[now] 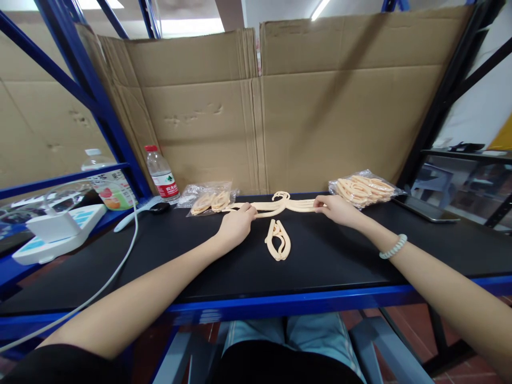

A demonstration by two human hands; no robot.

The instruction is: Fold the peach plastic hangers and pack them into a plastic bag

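A beige folding clothes hanger point(286, 204) lies spread out across the black tabletop, its curved hook pointing away from me. Its arms look layered, and I cannot tell whether more than one hanger is stacked there. My left hand point(237, 226) is closed over the left arm of the hanger, fingers curled down. At the right end, my right hand point(336, 209) pinches the other arm between thumb and fingers. Between my hands and nearer to me lies a folded hanger point(277, 241), touched by neither hand.
Clear bags of folded hangers lie at the back: a left bag point(210, 200) and a fuller right bag point(363, 189). A red-capped water bottle point(162, 176), a power strip point(64, 232) and a white cable point(127, 256) are at left. A dark flat device point(426, 209) rests at right. Cardboard point(360, 112) walls the back.
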